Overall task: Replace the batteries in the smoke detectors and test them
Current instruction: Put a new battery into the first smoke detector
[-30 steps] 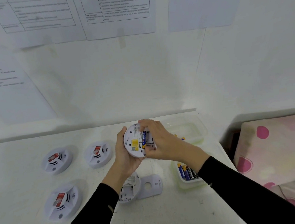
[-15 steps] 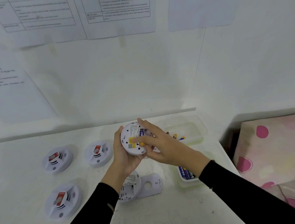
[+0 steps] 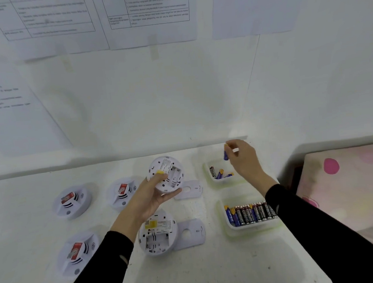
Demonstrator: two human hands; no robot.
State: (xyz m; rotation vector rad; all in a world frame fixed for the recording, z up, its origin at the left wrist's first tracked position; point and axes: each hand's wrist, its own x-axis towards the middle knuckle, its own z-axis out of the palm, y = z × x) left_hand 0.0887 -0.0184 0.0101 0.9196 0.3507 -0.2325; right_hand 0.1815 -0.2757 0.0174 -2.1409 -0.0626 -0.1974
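My left hand (image 3: 148, 195) holds a white smoke detector (image 3: 167, 173) back side up above the table, its battery bay open and empty. My right hand (image 3: 244, 159) pinches a blue and yellow battery (image 3: 226, 152) above the far clear tub (image 3: 208, 173), which holds a few loose batteries. A second opened detector (image 3: 158, 233) lies back side up near the front, with a mounting plate (image 3: 191, 232) beside it. The near tub (image 3: 229, 224) holds a row of several dark batteries (image 3: 250, 213).
Three closed detectors with red stickers lie on the left: one detector (image 3: 72, 202), another detector (image 3: 122, 192) and a third detector (image 3: 78, 251). Another mounting plate (image 3: 188, 189) lies behind my left hand. A pink dotted cushion (image 3: 345, 187) sits past the table's right edge. Printed sheets hang on the wall.
My right hand has left the held detector and moved right, over the far tub, with a battery pinched in it. The detector's battery bay now shows empty. The camera view shifted.
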